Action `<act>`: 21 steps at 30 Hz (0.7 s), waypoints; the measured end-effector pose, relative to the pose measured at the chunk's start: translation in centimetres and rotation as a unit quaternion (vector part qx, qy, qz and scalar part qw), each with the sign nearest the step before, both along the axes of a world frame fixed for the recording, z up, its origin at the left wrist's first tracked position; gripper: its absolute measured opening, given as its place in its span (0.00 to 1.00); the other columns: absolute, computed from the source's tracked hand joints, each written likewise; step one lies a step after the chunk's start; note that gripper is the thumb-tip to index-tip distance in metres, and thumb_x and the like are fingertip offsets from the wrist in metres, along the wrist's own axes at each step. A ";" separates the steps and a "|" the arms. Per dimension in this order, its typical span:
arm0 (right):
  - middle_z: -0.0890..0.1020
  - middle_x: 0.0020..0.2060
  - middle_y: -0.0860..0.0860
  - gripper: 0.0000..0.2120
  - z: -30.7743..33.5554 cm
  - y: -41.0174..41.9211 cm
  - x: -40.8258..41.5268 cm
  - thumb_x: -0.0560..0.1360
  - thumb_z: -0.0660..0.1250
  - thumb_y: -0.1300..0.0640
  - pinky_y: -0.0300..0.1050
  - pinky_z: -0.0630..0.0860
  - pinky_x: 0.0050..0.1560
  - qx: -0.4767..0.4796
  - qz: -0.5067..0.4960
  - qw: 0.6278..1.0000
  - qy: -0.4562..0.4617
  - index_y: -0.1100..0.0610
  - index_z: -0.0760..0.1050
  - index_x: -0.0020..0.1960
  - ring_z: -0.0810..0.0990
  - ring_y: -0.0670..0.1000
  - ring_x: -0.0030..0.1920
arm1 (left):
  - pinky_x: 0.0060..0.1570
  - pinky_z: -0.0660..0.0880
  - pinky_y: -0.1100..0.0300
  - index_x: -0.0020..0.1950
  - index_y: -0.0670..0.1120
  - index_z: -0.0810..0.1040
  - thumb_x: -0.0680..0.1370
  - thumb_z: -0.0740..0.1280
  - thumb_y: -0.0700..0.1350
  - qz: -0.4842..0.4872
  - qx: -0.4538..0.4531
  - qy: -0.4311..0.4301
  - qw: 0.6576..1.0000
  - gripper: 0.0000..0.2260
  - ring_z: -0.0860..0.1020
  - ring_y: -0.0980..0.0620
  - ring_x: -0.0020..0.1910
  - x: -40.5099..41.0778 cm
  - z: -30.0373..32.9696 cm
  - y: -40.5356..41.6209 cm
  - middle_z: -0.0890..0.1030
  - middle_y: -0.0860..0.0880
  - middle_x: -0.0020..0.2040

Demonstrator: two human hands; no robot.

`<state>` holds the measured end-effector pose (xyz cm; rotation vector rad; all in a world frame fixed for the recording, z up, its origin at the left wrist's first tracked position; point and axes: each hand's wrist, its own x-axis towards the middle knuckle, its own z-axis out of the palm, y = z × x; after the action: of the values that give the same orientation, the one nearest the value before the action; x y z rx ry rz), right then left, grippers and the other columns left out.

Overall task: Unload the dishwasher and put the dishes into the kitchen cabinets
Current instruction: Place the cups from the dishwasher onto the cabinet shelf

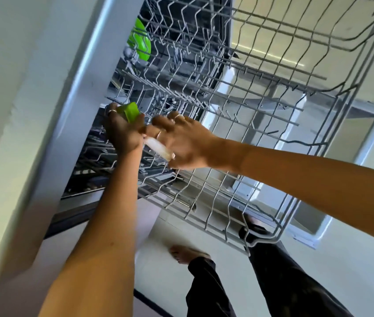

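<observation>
Upper rack [261, 106]: grey wire, open grid pattern.
Plate [141, 42], 11 o'clock of rack: bright green.
Small item [130, 112] in left hand [122, 131]: light green.
Handle [159, 148] in right hand [186, 143]: translucent white.
Rings [112, 111]: silver.
Trousers [206, 291], 6 o'clock: black.
Floor [167, 227]: off-white.
Cabinet front [21, 110], 9 o'clock: pale cream.

The upper rack [261, 92] of the open dishwasher, bare grey wire, fills the frame from twelve to three o'clock. Just left of centre the left hand [122, 131] grips a small green piece [129, 112], its fingers [110, 110] curled over the top edge. Touching it toward three o'clock, the right hand [181, 143] holds a pale whitish handle [158, 148] that slants across the palm. A green plate [140, 43] stands on edge at eleven o'clock. Bare feet [188, 253] stand on the pale floor [341, 282] at six o'clock.
</observation>
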<state>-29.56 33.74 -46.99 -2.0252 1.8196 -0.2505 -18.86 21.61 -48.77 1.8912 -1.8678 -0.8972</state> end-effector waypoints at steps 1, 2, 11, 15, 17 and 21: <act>0.64 0.70 0.54 0.42 0.4 0.4 -0.4 0.66 0.73 0.46 0.55 0.73 0.62 -0.005 -0.025 1.000 -0.007 0.48 0.55 0.74 0.66 0.60 0.67 | 0.48 0.78 0.54 0.55 0.42 0.74 0.61 0.74 0.48 -0.005 -0.027 0.005 1.000 0.24 0.80 0.48 0.47 0.0 -0.2 0.1 0.80 0.43 0.49; 0.65 0.69 0.54 0.42 1.1 1.2 -0.9 0.66 0.73 0.46 0.55 0.73 0.61 -0.005 -0.053 0.998 -0.019 0.48 0.55 0.74 0.66 0.59 0.66 | 0.48 0.78 0.49 0.57 0.43 0.74 0.61 0.73 0.51 -0.016 -0.046 0.003 0.999 0.27 0.80 0.44 0.48 -0.4 0.3 0.6 0.80 0.43 0.50; 0.70 0.63 0.50 0.39 15.6 8.8 -8.8 0.63 0.77 0.49 0.42 0.67 0.60 -0.056 -0.128 0.981 -0.137 0.50 0.63 0.69 0.68 0.47 0.58 | 0.49 0.79 0.58 0.64 0.50 0.71 0.69 0.71 0.41 -0.232 -0.008 0.127 0.964 0.24 0.78 0.54 0.52 -5.7 14.6 13.5 0.78 0.48 0.55; 0.73 0.61 0.46 0.40 23.1 11.4 -9.6 0.61 0.76 0.42 0.33 0.71 0.55 -0.071 -0.073 0.982 -0.160 0.45 0.64 0.69 0.74 0.44 0.55 | 0.55 0.76 0.61 0.68 0.50 0.68 0.68 0.73 0.46 -0.276 -0.083 0.119 0.950 0.30 0.75 0.54 0.56 -4.3 22.6 16.3 0.75 0.48 0.60; 0.71 0.60 0.41 0.41 25.8 12.3 -9.1 0.60 0.74 0.38 0.21 0.67 0.52 -0.106 -0.063 0.978 -0.167 0.46 0.64 0.69 0.71 0.39 0.54 | 0.54 0.71 0.69 0.69 0.50 0.68 0.68 0.75 0.47 -0.284 -0.111 0.091 0.948 0.31 0.72 0.56 0.56 -2.6 26.4 17.4 0.73 0.50 0.61; 0.73 0.59 0.39 0.39 30.1 12.0 -6.6 0.58 0.75 0.40 0.15 0.64 0.47 -0.123 -0.049 0.967 -0.219 0.40 0.64 0.66 0.72 0.36 0.52 | 0.57 0.72 0.59 0.69 0.53 0.68 0.66 0.74 0.53 -0.264 -0.172 0.046 0.948 0.32 0.73 0.51 0.57 3.2 32.3 17.5 0.72 0.51 0.60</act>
<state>-36.16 45.69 -16.86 -1.8424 1.6655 -0.9163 -15.64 39.15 -16.51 1.1446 -2.3353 -0.7210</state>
